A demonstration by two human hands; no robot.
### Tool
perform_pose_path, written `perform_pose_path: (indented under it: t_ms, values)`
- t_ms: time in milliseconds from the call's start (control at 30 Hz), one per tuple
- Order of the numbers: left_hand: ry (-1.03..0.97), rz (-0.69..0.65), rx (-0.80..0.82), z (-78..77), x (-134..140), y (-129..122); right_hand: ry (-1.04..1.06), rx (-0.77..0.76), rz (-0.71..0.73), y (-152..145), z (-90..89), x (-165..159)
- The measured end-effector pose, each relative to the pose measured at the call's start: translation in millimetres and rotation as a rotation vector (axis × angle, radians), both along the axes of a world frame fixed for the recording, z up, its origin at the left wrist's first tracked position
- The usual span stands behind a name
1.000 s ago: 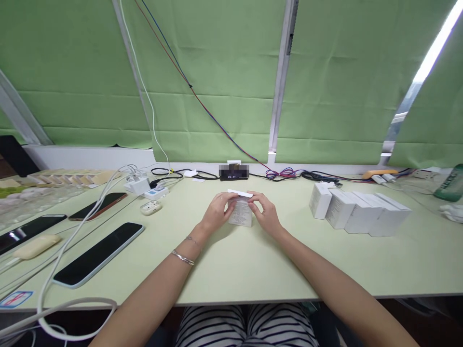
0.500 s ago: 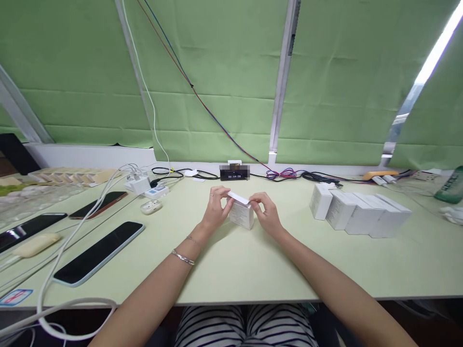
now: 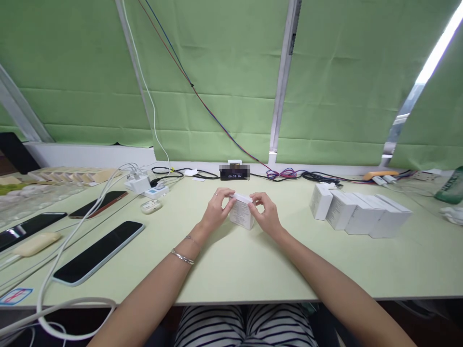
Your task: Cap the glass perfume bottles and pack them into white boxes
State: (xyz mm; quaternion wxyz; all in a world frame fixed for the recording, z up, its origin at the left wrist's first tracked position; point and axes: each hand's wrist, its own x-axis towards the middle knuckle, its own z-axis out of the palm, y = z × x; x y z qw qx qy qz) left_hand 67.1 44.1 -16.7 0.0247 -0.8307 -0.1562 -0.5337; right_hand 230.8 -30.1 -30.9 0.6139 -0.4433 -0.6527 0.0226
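Observation:
A small white box [image 3: 241, 215] with printed text on its front stands upright on the pale table, between my two hands. Its top flap [image 3: 241, 197] lies nearly level over the opening. My left hand [image 3: 218, 207] grips the box's upper left corner, thumb at the front and fingers at the top. On the upper right corner my right hand [image 3: 265, 211] pinches in the same way, with fingertips at the flap's end. The back of the box is hidden.
Several white boxes [image 3: 356, 212] stand in a row on the right. A black digital timer [image 3: 235, 173] is at the back. Phones [image 3: 99, 253], white cables and an earbud case [image 3: 151, 206] lie on the left. A green bottle [image 3: 450, 185] stands far right.
The box's top flap has come down from a raised tilt to nearly level. Both hands have shifted slightly at the corners, and my right thumb now sits on the front face.

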Motion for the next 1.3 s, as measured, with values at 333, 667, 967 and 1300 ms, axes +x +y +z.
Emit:
perform_pose_path:
  t_ms: [333, 667, 967, 1300]
  values:
    - [0.009, 0.021, 0.026, 2.2, -2, 1, 0.003, -0.017, 0.063, 5, -1.4, 9]
    - [0.000, -0.042, 0.087, 5.9, -2, -5, 0.001, -0.020, 0.116, 5, 0.7, 13]
    - [0.000, -0.065, 0.071, 5.5, -3, -6, -0.001, -0.021, 0.132, 4, 3.0, 12]
    - [0.009, -0.049, 0.042, 4.7, -2, -7, -0.069, -0.020, 0.088, 2, 3.9, 10]
